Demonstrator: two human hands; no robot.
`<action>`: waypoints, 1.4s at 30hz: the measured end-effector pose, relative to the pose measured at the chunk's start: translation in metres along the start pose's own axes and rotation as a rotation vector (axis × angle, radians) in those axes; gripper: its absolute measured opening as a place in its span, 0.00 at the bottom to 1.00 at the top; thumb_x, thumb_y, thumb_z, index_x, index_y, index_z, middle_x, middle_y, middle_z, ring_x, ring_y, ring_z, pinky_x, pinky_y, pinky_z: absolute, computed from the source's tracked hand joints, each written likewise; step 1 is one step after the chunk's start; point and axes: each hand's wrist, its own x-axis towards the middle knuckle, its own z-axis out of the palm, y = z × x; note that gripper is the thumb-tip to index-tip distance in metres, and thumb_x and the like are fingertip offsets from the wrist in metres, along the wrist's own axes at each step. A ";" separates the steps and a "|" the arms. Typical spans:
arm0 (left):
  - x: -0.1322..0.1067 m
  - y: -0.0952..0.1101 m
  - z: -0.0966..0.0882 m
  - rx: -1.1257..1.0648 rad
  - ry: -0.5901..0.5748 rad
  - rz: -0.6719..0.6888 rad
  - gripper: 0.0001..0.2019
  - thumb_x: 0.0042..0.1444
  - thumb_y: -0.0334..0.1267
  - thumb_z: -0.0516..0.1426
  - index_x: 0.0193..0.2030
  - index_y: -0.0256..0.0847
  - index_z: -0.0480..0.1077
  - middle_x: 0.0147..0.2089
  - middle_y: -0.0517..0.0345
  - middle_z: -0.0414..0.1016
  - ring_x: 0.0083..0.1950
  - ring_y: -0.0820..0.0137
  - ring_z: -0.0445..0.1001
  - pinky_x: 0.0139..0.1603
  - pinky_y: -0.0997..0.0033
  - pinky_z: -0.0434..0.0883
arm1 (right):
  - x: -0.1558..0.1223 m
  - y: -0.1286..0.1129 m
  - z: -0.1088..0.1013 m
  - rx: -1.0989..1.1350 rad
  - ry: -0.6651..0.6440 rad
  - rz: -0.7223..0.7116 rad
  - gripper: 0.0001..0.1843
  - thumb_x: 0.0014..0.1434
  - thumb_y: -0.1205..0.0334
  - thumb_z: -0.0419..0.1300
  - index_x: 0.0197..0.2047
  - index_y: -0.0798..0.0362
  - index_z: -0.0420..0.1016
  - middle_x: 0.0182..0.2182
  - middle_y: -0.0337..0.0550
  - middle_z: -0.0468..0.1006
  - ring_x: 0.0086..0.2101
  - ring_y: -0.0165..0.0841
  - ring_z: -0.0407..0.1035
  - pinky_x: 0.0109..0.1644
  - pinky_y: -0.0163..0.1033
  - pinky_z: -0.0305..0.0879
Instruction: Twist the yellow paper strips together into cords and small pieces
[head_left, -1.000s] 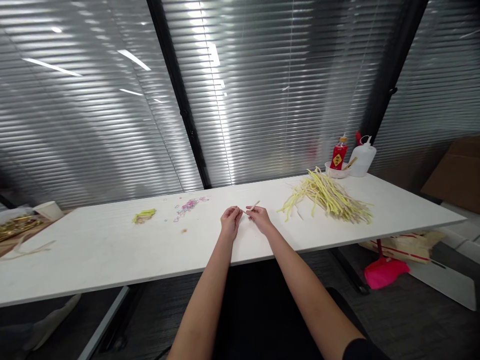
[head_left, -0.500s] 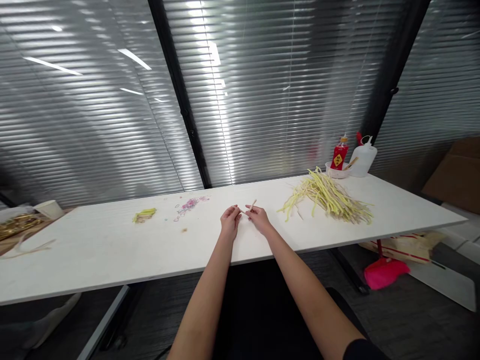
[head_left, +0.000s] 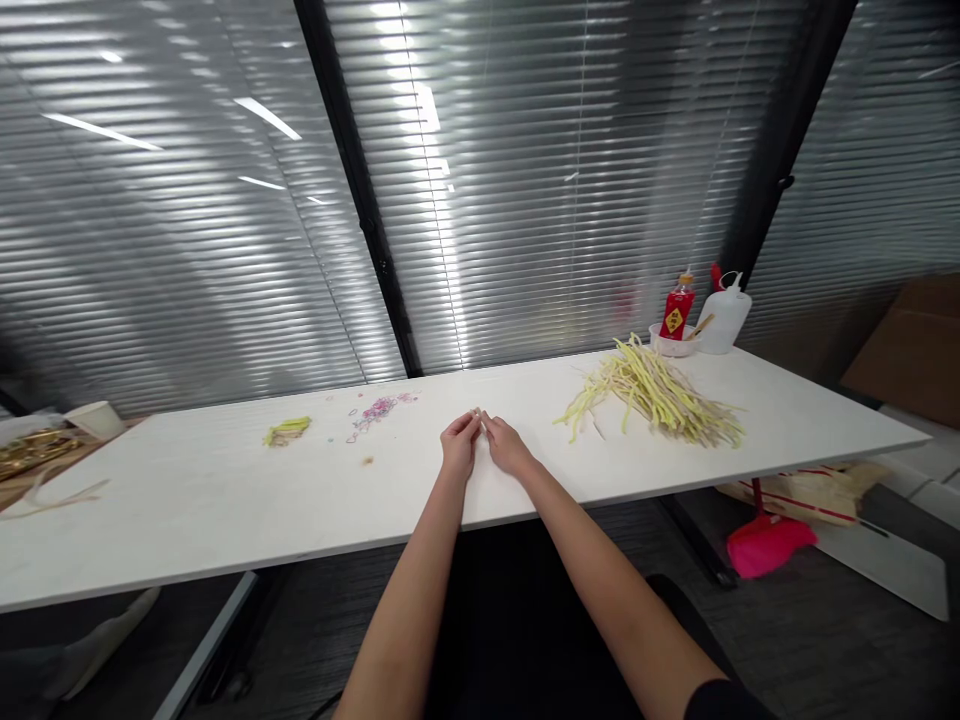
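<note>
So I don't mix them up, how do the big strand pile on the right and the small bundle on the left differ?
The strand pile is much larger than the small bundle. The pile's strands are long and splay loosely, while the bundle's pieces are short and lie close together. Both mix yellow with pale tan and lie on the white table.

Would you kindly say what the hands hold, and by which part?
The left hand and right hand together pinch a small pale piece; which part they grip cannot be told.
</note>
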 end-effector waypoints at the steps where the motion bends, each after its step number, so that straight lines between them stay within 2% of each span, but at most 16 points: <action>1: 0.000 0.000 0.000 0.001 0.005 -0.002 0.12 0.38 0.32 0.67 0.32 0.33 0.75 0.34 0.53 0.75 0.35 0.73 0.71 0.46 0.66 0.66 | -0.001 -0.001 0.001 -0.037 -0.013 0.000 0.27 0.62 0.66 0.43 0.65 0.51 0.53 0.42 0.50 0.68 0.41 0.36 0.64 0.46 0.39 0.58; 8: -0.002 0.000 -0.001 0.027 -0.028 -0.001 0.13 0.38 0.34 0.67 0.33 0.33 0.76 0.36 0.52 0.75 0.37 0.71 0.71 0.48 0.65 0.66 | -0.005 -0.006 0.000 -0.192 -0.070 -0.003 0.28 0.62 0.69 0.40 0.66 0.51 0.49 0.43 0.50 0.66 0.40 0.34 0.64 0.45 0.37 0.59; 16: 0.001 -0.003 -0.003 0.068 -0.035 0.022 0.14 0.39 0.37 0.67 0.35 0.34 0.76 0.39 0.50 0.75 0.40 0.69 0.71 0.47 0.65 0.66 | -0.006 -0.010 -0.004 -0.248 -0.089 0.005 0.27 0.63 0.69 0.40 0.65 0.49 0.51 0.40 0.47 0.65 0.37 0.32 0.63 0.43 0.36 0.59; 21: 0.002 -0.004 -0.004 0.061 -0.074 0.011 0.12 0.42 0.37 0.65 0.34 0.34 0.76 0.37 0.52 0.75 0.38 0.72 0.70 0.46 0.68 0.65 | -0.005 -0.008 -0.003 -0.232 -0.080 0.009 0.28 0.62 0.70 0.42 0.65 0.46 0.51 0.38 0.46 0.65 0.35 0.32 0.63 0.42 0.36 0.59; 24: 0.001 -0.002 -0.003 0.023 -0.078 -0.006 0.10 0.42 0.36 0.66 0.32 0.34 0.75 0.35 0.54 0.74 0.37 0.73 0.70 0.46 0.70 0.65 | -0.003 -0.004 -0.002 -0.129 -0.048 0.011 0.27 0.62 0.69 0.42 0.64 0.48 0.55 0.38 0.46 0.67 0.36 0.32 0.64 0.43 0.36 0.60; 28: 0.000 0.003 -0.001 -0.034 0.006 -0.076 0.08 0.42 0.32 0.65 0.31 0.34 0.74 0.33 0.57 0.71 0.34 0.77 0.69 0.43 0.74 0.67 | 0.001 0.003 -0.002 0.100 0.089 0.036 0.21 0.62 0.64 0.46 0.58 0.52 0.65 0.42 0.47 0.71 0.42 0.33 0.65 0.48 0.38 0.61; 32: 0.001 0.006 0.000 -0.106 0.077 -0.127 0.07 0.44 0.30 0.64 0.31 0.35 0.72 0.34 0.57 0.71 0.37 0.77 0.70 0.43 0.77 0.68 | 0.001 0.004 -0.003 0.259 0.169 0.058 0.17 0.60 0.59 0.51 0.50 0.50 0.72 0.41 0.42 0.75 0.37 0.31 0.68 0.43 0.37 0.64; 36: 0.001 0.007 -0.001 -0.156 0.096 -0.142 0.05 0.47 0.29 0.63 0.32 0.35 0.72 0.35 0.57 0.70 0.39 0.77 0.71 0.45 0.77 0.69 | -0.001 0.002 -0.005 0.221 0.207 0.007 0.15 0.58 0.57 0.54 0.46 0.50 0.75 0.40 0.43 0.77 0.35 0.31 0.69 0.43 0.37 0.64; 42: 0.000 0.008 0.000 -0.159 0.086 -0.161 0.04 0.48 0.27 0.62 0.32 0.34 0.71 0.37 0.55 0.71 0.41 0.75 0.72 0.47 0.75 0.69 | -0.001 0.002 -0.006 0.075 0.225 -0.064 0.14 0.60 0.60 0.54 0.46 0.51 0.76 0.36 0.44 0.76 0.36 0.32 0.70 0.43 0.36 0.64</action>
